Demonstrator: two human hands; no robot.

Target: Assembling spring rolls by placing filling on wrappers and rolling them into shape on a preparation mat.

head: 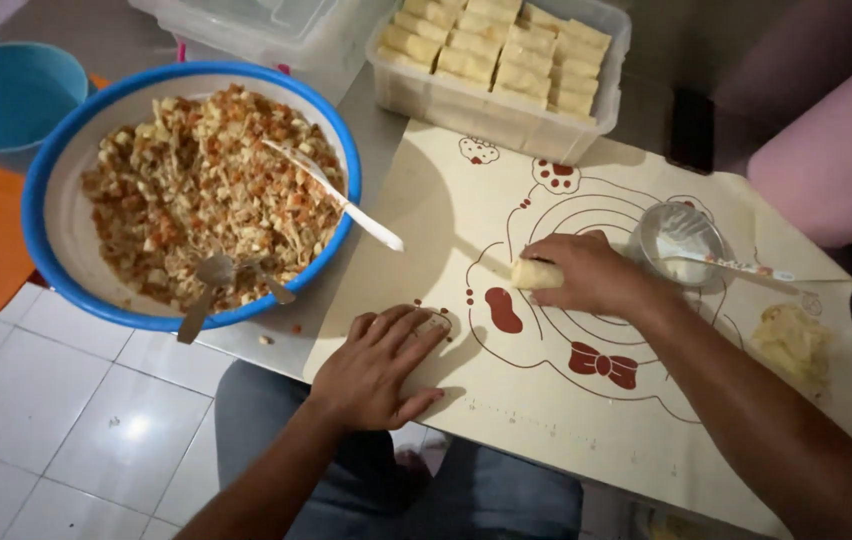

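Observation:
A cream baking mat [546, 380] with dark red printed circles and bows lies in front of me. My right hand [591, 272] rests on it with fingers curled over a small pale rolled wrapper [534, 274], pressing it against the mat. My left hand [378, 365] lies flat with fingers spread on the mat's near left corner, holding nothing. A large blue-rimmed bowl [51, 215] of chopped orange and beige filling sits at the left with a white spoon [346, 200] and a metal spoon [208, 290] in it.
A clear plastic box [491, 110] of several finished pale rolls stands at the back. A small clear cup [681, 235] with a spoon sits right of my right hand. Pale wrappers [794, 342] lie at the mat's right edge. White floor tiles [96, 420] show below.

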